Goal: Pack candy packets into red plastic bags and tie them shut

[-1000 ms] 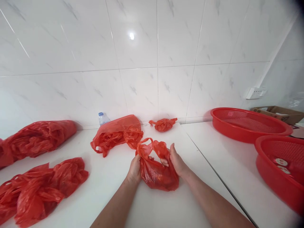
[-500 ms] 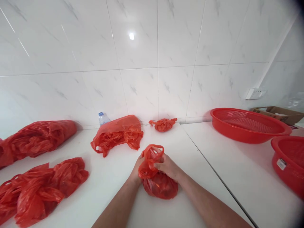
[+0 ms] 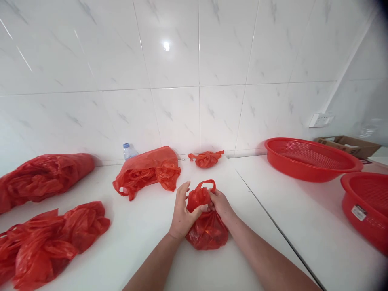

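Observation:
A filled red plastic bag [image 3: 207,234] rests on the white table in front of me, its handle loop standing up at the top. What lies inside cannot be made out through the film. My right hand [image 3: 220,204] pinches the gathered neck of the bag on its right side. On the left side, my left hand [image 3: 182,216] has its fingers apart, with the thumb against the bag's neck. Beyond the hands, near the wall, sits a small knotted red bag [image 3: 207,159].
Crumpled red bags [image 3: 148,169] lie behind and to the left, with a bottle [image 3: 129,151] by the wall. More red bags [image 3: 57,238] cover the left side. At right stand a red basket [image 3: 312,171], a second red basket [image 3: 363,218] and a cardboard box [image 3: 360,147].
My left hand has come out from behind the bag to its left side and its fingers have spread. My right hand now pinches the neck, and the handle loop has shifted slightly right.

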A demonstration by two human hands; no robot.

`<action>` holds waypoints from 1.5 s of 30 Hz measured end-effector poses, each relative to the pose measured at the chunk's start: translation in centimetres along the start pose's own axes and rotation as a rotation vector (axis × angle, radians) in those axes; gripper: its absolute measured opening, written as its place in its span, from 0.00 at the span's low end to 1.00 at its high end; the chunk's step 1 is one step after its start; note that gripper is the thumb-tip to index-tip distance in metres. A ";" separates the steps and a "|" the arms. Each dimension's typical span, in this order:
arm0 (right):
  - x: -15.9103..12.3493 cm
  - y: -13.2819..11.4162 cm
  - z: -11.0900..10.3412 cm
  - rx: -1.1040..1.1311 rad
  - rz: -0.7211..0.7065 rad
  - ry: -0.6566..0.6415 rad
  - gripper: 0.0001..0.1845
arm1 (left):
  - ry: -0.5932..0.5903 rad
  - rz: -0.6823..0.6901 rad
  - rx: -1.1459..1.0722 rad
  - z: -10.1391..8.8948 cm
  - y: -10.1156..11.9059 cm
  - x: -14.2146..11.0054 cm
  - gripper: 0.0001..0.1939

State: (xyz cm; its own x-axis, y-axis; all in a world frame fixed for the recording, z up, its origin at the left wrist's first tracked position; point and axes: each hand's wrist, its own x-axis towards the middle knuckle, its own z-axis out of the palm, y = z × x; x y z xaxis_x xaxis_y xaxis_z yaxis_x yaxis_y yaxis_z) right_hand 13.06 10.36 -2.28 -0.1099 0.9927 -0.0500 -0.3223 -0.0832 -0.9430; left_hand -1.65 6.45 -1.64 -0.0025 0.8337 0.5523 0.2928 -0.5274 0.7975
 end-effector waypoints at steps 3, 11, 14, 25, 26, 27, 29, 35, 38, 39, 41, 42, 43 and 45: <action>0.0 0.1 0.0 -0.002 -0.004 -0.015 0.19 | -0.055 0.114 0.186 -0.2 0.0 0.3 0.26; 0.1 -0.9 -1.6 0.031 0.009 -0.079 0.18 | -0.102 0.036 0.261 -1.2 -1.0 0.9 0.07; 0.1 -1.0 -2.0 0.043 0.013 -0.089 0.17 | -0.183 0.037 0.247 -1.2 -1.0 0.9 0.10; -0.6 -2.1 -2.9 0.138 0.065 -0.352 0.26 | -0.109 -0.130 0.262 -1.0 -1.4 0.9 0.09; -0.7 -2.1 -2.9 0.077 0.049 -0.343 0.23 | -0.093 -0.127 0.251 -0.9 -1.5 0.9 0.09; -0.7 -2.1 -2.8 0.021 0.036 -0.328 0.19 | -0.079 -0.124 0.229 -0.9 -1.5 0.9 0.08; -0.9 -2.2 -2.6 -0.047 0.020 -0.297 0.12 | -0.077 -0.136 0.154 -0.9 -1.3 0.8 0.08; -1.4 -1.9 -1.9 -0.364 -0.136 -0.179 0.21 | -0.131 -0.160 0.108 -0.9 -0.3 0.5 0.10; -1.2 -1.4 -2.1 -0.607 -0.219 0.026 0.21 | -0.123 -0.086 0.224 -0.8 -0.2 0.2 0.10; -1.1 -1.3 -2.2 -0.633 -0.230 0.069 0.19 | -0.127 -0.052 0.252 -0.7 -0.1 0.2 0.09; -1.0 -1.3 -2.3 -0.623 -0.229 0.082 0.11 | -0.146 0.021 0.291 -0.6 -0.1 0.1 0.08; -1.0 -1.3 -2.4 -0.602 -0.222 0.057 0.06 | -0.158 0.053 0.306 -0.6 0.0 0.1 0.08; -1.0 -1.4 -2.4 -0.571 -0.215 0.021 0.04 | -0.170 0.078 0.319 -0.6 0.0 0.1 0.08; -1.1 -1.6 -2.4 -0.487 -0.194 -0.047 0.03 | -0.184 0.110 0.341 -0.6 0.1 0.1 0.08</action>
State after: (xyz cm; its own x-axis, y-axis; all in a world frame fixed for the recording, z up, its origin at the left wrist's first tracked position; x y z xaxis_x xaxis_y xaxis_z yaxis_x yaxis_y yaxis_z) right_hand 15.89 9.63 -1.54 -0.1374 0.9798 0.1452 0.1325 0.1635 -0.9776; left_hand -2.21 6.40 -1.34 0.2091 0.8068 0.5526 0.5824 -0.5567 0.5924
